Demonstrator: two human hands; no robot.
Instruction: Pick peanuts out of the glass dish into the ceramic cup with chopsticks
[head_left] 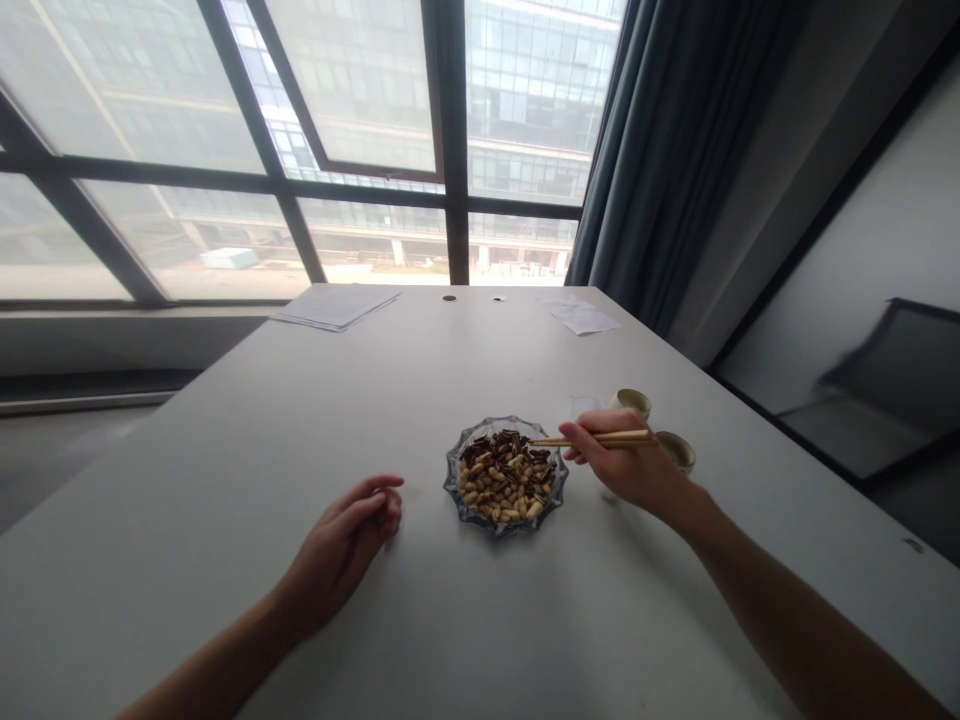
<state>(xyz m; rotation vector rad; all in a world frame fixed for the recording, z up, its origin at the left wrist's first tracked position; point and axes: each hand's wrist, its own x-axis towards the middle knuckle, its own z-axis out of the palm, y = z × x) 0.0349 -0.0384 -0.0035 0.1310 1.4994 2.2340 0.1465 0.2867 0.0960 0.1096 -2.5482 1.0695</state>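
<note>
My right hand (pixel 626 465) is closed around a pair of wooden chopsticks (pixel 592 440). Their tips reach over the back right of a scalloped glass bowl (pixel 454 500), at the dark seeds (pixel 510 440); whether anything is pinched between them is too small to tell. Unshelled peanuts (pixel 502 490) fill the front of the bowl. To the left of the bowl, my left hand (pixel 352 540) rests at the table with its index finger stretched out and the other fingers loosely curled, holding nothing. Behind my right hand stand a greenish cup (pixel 634 400) and a second cup (pixel 679 452), partly hidden.
A clear glass (pixel 585 405) stands just beyond my right hand. On the white table (pixel 420 380), a stack of papers (pixel 337 306) lies at the far left and loose sheets (pixel 585 316) at the far right. Windows and a dark curtain (pixel 675 130) rise behind.
</note>
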